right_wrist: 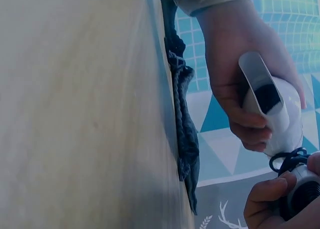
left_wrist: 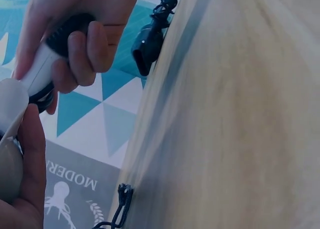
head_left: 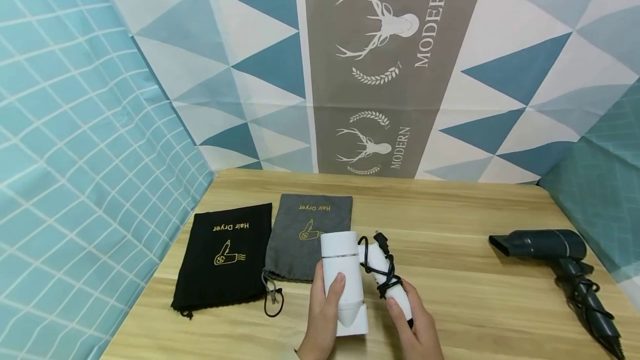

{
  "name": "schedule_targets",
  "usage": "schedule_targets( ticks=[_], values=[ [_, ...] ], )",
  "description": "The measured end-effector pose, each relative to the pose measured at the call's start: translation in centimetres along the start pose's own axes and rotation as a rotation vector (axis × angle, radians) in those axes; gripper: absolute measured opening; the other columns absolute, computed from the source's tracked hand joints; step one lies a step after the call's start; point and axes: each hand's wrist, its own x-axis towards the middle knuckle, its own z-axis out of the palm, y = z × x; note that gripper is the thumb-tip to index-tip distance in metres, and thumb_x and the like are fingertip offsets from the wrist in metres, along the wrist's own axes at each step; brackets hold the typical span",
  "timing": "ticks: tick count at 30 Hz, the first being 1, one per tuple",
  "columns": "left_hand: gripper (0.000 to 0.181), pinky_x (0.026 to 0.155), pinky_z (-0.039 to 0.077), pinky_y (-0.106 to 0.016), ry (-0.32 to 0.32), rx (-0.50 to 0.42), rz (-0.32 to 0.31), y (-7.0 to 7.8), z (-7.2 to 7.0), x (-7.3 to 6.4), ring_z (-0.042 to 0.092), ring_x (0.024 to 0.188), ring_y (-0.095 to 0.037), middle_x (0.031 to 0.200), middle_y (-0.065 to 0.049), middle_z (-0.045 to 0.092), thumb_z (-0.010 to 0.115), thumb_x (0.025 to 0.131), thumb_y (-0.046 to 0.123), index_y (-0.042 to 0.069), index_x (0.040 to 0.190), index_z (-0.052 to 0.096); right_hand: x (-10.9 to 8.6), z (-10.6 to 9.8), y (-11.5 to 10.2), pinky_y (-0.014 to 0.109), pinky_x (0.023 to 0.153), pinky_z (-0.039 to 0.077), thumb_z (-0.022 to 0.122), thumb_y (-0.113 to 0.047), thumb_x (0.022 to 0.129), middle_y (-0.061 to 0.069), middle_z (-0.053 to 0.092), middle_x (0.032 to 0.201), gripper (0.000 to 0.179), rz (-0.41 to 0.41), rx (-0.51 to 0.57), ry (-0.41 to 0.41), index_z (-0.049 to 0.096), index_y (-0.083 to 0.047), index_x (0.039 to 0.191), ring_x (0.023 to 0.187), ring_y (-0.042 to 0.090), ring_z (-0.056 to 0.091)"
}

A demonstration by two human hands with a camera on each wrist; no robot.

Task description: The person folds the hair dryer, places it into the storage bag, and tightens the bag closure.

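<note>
A white hair dryer point(head_left: 342, 279) is held above the front of the wooden table by both hands. My left hand point(head_left: 321, 313) grips its barrel, with the thumb across the top. The right hand point(head_left: 419, 321) holds the end of its handle, fingers curled round it in the left wrist view. A black cord point(head_left: 385, 279) is wound round the handle, its plug sticking up. The flat white nozzle point(right_wrist: 262, 86) shows its slot in the right wrist view, close to the left hand's fingers.
On the table point(head_left: 460, 293) lie a black drawstring pouch point(head_left: 220, 271) at left and a grey pouch point(head_left: 310, 215) beside it, both printed "Hair Dryer". A dark hair dryer point(head_left: 542, 243) with its cord wrapped lies at the right edge. Patterned cloth point(head_left: 260, 32) hangs behind.
</note>
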Motion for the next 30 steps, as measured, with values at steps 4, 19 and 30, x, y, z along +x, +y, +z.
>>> schedule_targets(
  ticks=[4,19,30],
  values=[
    [0.037,0.086,0.051,-0.034,0.035,0.015,0.016,0.0,0.6,-0.5,0.060,0.100,-0.023,0.113,-0.013,0.058,0.048,0.104,0.019,0.008,0.139,0.041,-0.5,0.3,-0.4,0.027,0.052,0.047,0.059,-0.008,0.100,0.007,0.059,0.077,0.034,0.080,0.043,-0.011,0.053,-0.005,0.133,0.059,0.010,0.053],
    [0.043,0.088,0.049,-0.036,0.051,0.055,0.061,0.4,0.9,-0.9,0.057,0.106,-0.026,0.119,-0.014,0.055,0.049,0.103,0.018,0.010,0.144,0.037,-1.7,1.6,-1.1,0.013,0.089,0.041,0.047,-0.014,0.105,0.018,0.061,0.124,0.048,0.141,0.139,-0.180,0.031,0.004,0.147,0.108,0.003,0.058],
    [0.048,0.097,0.046,-0.034,-0.175,0.186,-0.035,0.4,-0.3,0.3,0.057,0.116,-0.023,0.127,-0.010,0.057,0.043,0.108,0.029,0.012,0.151,0.029,-1.2,0.9,0.0,0.036,0.057,0.054,0.041,-0.009,0.107,0.016,0.055,0.095,0.043,0.205,0.352,-0.202,0.031,0.011,0.143,0.061,0.021,0.059]
  ],
)
